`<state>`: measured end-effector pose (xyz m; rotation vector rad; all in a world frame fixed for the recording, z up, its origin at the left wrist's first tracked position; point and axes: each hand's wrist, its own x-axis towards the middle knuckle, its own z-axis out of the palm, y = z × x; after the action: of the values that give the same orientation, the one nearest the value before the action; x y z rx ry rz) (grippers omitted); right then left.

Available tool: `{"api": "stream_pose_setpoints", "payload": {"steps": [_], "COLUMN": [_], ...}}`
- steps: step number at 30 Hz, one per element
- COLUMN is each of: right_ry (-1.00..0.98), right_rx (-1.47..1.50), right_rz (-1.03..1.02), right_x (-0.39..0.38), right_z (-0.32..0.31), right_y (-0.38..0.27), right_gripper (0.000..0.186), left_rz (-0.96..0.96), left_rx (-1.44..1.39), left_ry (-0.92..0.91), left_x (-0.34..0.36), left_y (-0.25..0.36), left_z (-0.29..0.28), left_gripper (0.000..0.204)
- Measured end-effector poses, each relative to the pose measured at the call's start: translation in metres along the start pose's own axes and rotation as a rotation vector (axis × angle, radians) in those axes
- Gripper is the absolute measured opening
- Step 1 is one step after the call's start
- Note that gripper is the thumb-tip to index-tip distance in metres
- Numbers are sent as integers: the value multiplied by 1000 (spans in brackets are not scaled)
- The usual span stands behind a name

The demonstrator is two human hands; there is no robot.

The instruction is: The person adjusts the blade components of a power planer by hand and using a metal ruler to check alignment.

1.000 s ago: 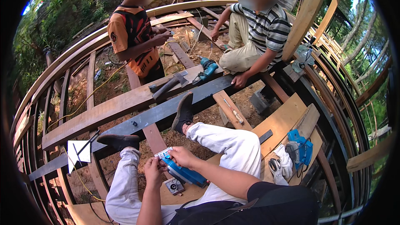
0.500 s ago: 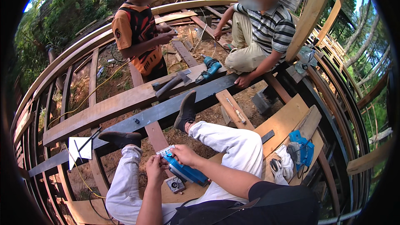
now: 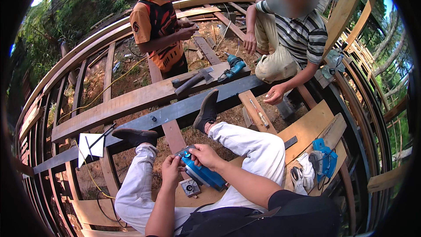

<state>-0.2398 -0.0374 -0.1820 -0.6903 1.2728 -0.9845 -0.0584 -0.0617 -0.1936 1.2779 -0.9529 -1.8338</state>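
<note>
- Head view: on the near side of a dark beam (image 3: 180, 110), a person is sitting with legs spread, working bare-handed on a blue power tool (image 3: 206, 175) that is lying between the legs.
- The tool's long axis is running crosswise to the dark beam, from the end nearest the beam back toward the person's body and right; both hands are meeting at that beamward end, so the tool's bulk is lying behind the fingers.
- The right hand (image 3: 205, 157) is the nearer, clamping its thumb and fingers on the end facing the dark beam.
- The left hand (image 3: 172, 166) is hovering just beside that same end, its fingertips drawing close to one another; whether they are pinching a small part cannot be told.
- A grey metal block (image 3: 190, 188) is resting beside the tool, farther from the dark beam.
- Right of these, also nearside of the dark beam, a second blue tool (image 3: 323, 160) is lying beside white gloves (image 3: 305, 171).
- Beyond the dark beam, a hammer (image 3: 193, 82) and a drill (image 3: 233, 66) are lying on a plank.
- A co-worker in a striped shirt (image 3: 296, 39) is sitting by the dark beam's right end; another in orange and black (image 3: 160, 39) is standing beyond it.
</note>
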Motion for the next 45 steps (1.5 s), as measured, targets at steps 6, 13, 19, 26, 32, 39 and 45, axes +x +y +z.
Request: {"api": "stream_pose_setpoints", "payload": {"steps": [6,13,19,26,32,39,45], "right_ry": [-40,561,10,1001,790,595,334], "right_rx": [25,-674,-1234,-906,-795,-566,-494], "right_rz": [-34,-1109,-1552,-1274,-1271,-727,-426], "right_x": [-4,13,61,84,88,2,-134], "right_z": [3,-47,-134,-117,-155,-81,-17], "right_y": [-13,-54,-120,-89,-120,-85,29], "right_gripper": [23,29,41,8,16,59,29], "left_rz": [9,64,34,68,11,63,64], "left_rx": [32,-13,10,15,0,8,52], "left_ry": [3,-6,45,48,88,49,23], "left_x": [-2,-13,-40,-65,-86,-89,-88], "left_y": [3,14,8,1,-14,-7,-13], "left_z": [-2,0,-17,-21,-34,-23,-10], "left_gripper": [14,27,19,18,18,14,11]}}
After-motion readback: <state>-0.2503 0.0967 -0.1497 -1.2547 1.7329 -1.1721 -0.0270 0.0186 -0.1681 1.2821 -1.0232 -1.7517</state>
